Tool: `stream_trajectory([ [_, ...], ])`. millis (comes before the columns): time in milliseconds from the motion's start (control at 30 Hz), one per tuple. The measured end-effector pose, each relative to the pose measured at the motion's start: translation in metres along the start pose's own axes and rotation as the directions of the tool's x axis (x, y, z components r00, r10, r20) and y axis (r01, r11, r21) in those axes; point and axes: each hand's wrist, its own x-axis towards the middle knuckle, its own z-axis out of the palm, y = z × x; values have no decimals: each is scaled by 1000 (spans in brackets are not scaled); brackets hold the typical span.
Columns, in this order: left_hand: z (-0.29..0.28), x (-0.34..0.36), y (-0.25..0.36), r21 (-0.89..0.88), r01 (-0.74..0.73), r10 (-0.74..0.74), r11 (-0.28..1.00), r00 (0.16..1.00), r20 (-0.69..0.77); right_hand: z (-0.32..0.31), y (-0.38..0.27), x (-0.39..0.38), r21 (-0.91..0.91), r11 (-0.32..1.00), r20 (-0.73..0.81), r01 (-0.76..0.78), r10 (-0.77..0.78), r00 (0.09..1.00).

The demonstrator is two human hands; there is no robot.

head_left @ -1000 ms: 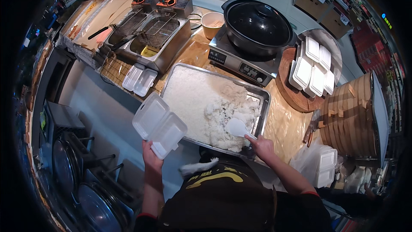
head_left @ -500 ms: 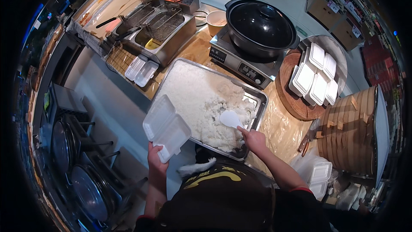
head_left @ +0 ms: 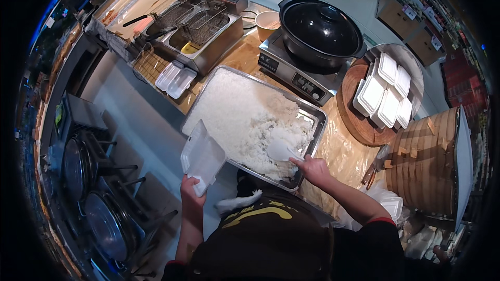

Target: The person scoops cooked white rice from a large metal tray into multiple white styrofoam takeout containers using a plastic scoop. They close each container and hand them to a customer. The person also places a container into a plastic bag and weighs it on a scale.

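Observation:
A large metal tray (head_left: 319, 125) of white cooked rice (head_left: 229, 104) lies on the table before me. My right hand (head_left: 314, 169) grips the handle of a white rice paddle (head_left: 279, 149), whose blade rests on the loosened rice near the tray's right part. Clear of the tray's near left edge, my left hand (head_left: 193, 190) holds a white foam takeaway box (head_left: 204, 162) by its bottom corner. The box's lid stands up and its inside faces the tray; no food shows in it.
Behind the tray stand a fryer with wire baskets (head_left: 205, 23) and a black lidded pot (head_left: 323, 34) on a cooker. Closed foam boxes (head_left: 386, 91) are stacked on a round wooden board (head_left: 350, 106) at right, beside a bamboo steamer (head_left: 424, 166). Another open foam box (head_left: 177, 79) sits near the fryer.
The foam box in my left hand has tilted, its lid now more upright. My right hand has shifted slightly right and down, and the paddle blade has turned on the rice.

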Motion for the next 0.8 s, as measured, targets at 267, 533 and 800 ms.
stream_trajectory([
  [267, 23, -13, -5, -52, -83, 90, 995, 987, 135, 14, -6, -38, -62, 998, 83, 31, -26, 996],
  [533, 46, -4, 7, 36, -101, 94, 994, 980, 177, -31, -44, -77, 50, 986, 60, -159, 156, 986],
  [800, 39, 24, 0, 160, -33, -10, 987, 966, 259, -4, -15, -76, 54, 976, -11, -209, 210, 978],
])
